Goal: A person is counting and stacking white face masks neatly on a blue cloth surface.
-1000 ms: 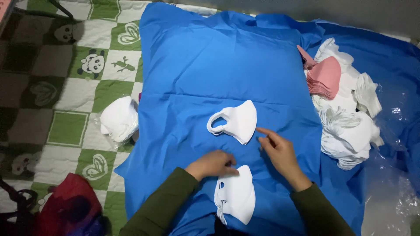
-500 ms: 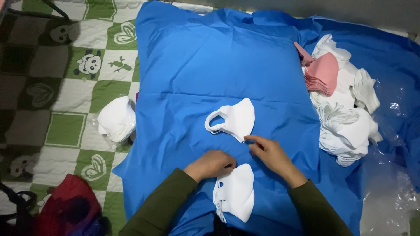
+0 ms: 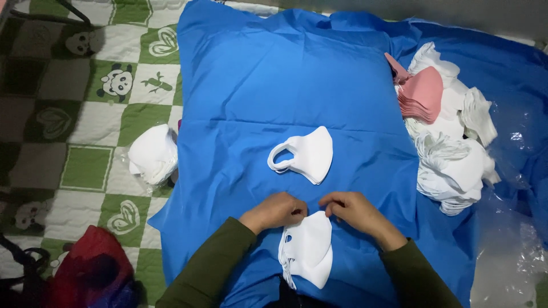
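Now both hands pinch the top edge of a small stack of white masks (image 3: pixel 308 251) at the lower middle of the frame.

Lying on the blue cloth (image 3: pixel 257 85), the stack has its ear loops toward the lower left; the left hand (image 3: pixel 278 210) is curled with fingertips closed on its upper left corner, and the right hand (image 3: pixel 353 209) is curled the same way, fingertips pressed on the upper right corner. Just above the hands, apart from them, a single white mask (image 3: pixel 305 154) lies flat at the centre of the frame. At the right, a heap of white masks (image 3: pixel 454 171) sits with a pink mask bundle (image 3: pixel 422 96) on its upper part. At the left edge of the cloth, a bagged bundle of white masks (image 3: pixel 153 154) rests on the green checked quilt (image 3: pixel 85 165). A red bag (image 3: pixel 91 276) shows at the lower left.
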